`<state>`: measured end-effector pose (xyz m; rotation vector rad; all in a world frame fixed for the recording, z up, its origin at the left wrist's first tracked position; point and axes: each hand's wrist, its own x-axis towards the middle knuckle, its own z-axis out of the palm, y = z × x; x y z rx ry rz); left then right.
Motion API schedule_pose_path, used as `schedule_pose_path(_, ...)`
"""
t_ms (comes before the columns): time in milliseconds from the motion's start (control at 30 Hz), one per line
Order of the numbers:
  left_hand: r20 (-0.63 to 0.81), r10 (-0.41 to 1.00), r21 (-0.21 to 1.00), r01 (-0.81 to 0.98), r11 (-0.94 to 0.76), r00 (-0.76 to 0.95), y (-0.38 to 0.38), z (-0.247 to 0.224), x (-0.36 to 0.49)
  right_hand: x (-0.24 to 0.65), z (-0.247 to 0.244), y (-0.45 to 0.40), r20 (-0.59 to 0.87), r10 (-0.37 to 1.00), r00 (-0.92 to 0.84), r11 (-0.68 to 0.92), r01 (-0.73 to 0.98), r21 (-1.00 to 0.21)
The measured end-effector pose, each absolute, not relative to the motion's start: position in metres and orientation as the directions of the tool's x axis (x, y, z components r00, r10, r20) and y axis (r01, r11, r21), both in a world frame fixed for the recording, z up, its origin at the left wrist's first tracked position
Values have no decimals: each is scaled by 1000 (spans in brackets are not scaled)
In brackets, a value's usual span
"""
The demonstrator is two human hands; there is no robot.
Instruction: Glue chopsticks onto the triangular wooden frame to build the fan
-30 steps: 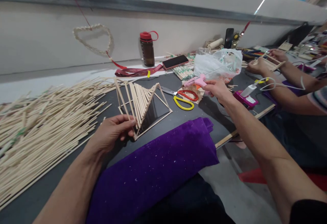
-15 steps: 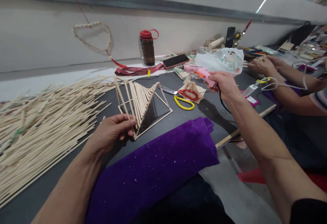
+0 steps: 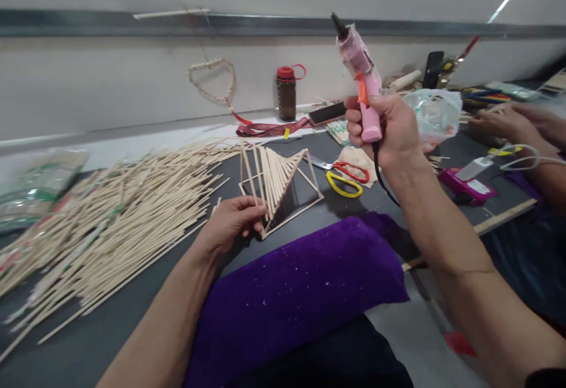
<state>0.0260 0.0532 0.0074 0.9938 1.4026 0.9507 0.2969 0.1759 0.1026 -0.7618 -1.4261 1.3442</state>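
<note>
Stick frame (image 3: 286, 186): on bench (image 3: 88, 347), beyond purple cloth (image 3: 309, 282).
L hand (image 3: 236, 218): you're pinching frame's near corner.
R hand (image 3: 391, 128): your fingers wrapped rd glue gun (image 3: 360, 75), nozzle up.
Slats (image 3: 272, 176): one row in; other sides look open, prob. unfinished.

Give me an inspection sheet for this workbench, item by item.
Surface: grey table, purple cloth at the near edge.
Job's things: stick frame on the table; pink glue gun held up, nozzle upward.
Clutter: loose sticks at left; scissors beside the frame.
Hands: left hand has its fingers on the frame; right hand grips the glue gun.
Cables: black cable from the glue gun; white cable farther right.
Surroundings: bottle by the wall; co-worker's hands at right.
</note>
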Motion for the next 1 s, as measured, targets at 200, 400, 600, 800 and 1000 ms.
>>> schedule_pose_path(200, -344, 938, 938, 24, 345, -36, 52, 3, 24, 263, 95, 181, 280, 840, -464, 146, -304, -941)
schedule_pose_path(400, -341, 940, 940, 20, 341, -33, 52, 2, 24, 244, 85, 203, 217, 844, -490, 185, -114, -976)
schedule_pose_path(600, -347, 936, 937, 20, 349, -48, 52, 0, 24, 248, 69, 205, 274, 755, -596, 330, -16, -944)
schedule_pose_path(800, -358, 933, 932, 46, 360, -38, 54, 3, 23, 253, 71, 204, 309, 731, -609, 395, 8, -919)
schedule_pose_path(1000, -354, 935, 934, 31, 355, -34, 55, 1, 22, 246, 72, 201, 278, 739, -613, 382, 42, -923)
